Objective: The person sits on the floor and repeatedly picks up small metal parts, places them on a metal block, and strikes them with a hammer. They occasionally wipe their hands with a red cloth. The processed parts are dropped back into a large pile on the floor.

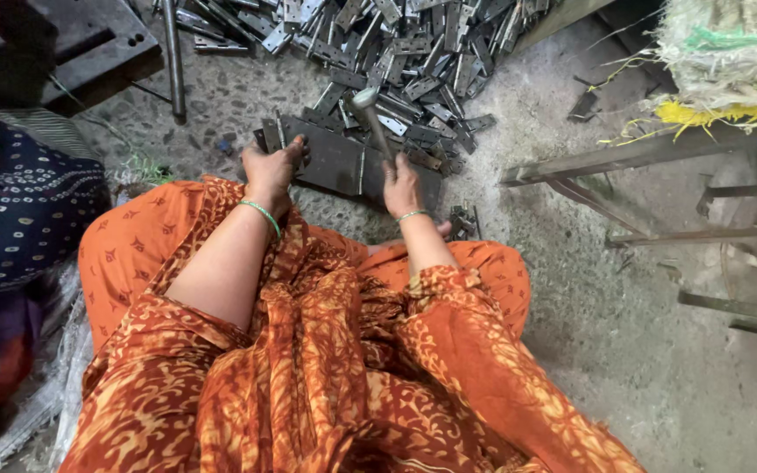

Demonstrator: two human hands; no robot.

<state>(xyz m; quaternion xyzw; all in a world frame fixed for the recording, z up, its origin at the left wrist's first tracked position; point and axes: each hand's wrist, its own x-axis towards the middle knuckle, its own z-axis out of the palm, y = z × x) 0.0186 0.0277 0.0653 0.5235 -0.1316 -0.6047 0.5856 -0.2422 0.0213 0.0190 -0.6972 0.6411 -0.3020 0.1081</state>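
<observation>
I sit on the floor in orange patterned clothes. My right hand [402, 187] grips the handle of a hammer [370, 118], its head raised over a dark flat metal plate [335, 162] lying on the ground in front of me. On the plate's left end rests my left hand [272, 172], fingers pressed on a small metal piece there. Both wrists wear green bangles. Just beyond the plate spreads a heap of grey metal hinges [405, 44].
A person in dark blue dotted cloth [19, 201] sits close at my left. A metal rod [173, 61] lies at the back left beside a dark block [89, 44]. Metal frame bars [659, 193] and a woven sack [729, 52] stand at the right.
</observation>
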